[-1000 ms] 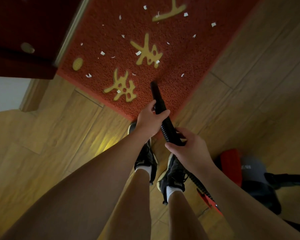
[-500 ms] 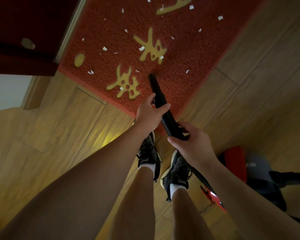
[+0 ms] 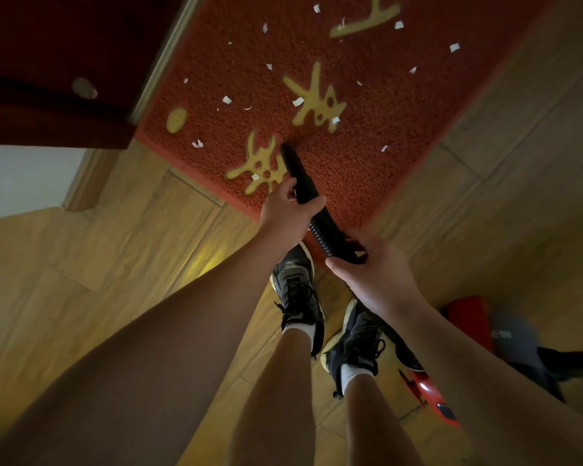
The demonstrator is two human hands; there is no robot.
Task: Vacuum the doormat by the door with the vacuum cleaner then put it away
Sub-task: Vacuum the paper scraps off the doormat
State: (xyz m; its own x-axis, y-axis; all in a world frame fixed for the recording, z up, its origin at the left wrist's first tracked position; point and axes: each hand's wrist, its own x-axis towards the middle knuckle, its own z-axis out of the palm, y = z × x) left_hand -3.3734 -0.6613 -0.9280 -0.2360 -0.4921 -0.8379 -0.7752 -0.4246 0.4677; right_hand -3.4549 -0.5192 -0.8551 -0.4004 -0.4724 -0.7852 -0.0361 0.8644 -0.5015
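A red doormat (image 3: 377, 156) with yellow characters lies by the dark red door (image 3: 48, 55), and several white paper scraps (image 3: 297, 101) are scattered over it. The black vacuum nozzle (image 3: 295, 166) points down at the mat, its tip beside the nearest yellow character. My left hand (image 3: 288, 213) grips the nozzle tube. My right hand (image 3: 372, 270) grips the ribbed black hose just behind it. The red and grey vacuum cleaner body (image 3: 485, 327) sits on the floor at the right, partly hidden by my right arm.
Wooden floor (image 3: 122, 264) surrounds the mat. My two feet in black shoes (image 3: 297, 290) stand at the mat's near edge. A white wall and wooden skirting (image 3: 81, 183) are at the left under the door corner.
The nozzle tip has slid left across the mat, from the bare red area toward the nearest yellow character. Both hands keep the same grip.
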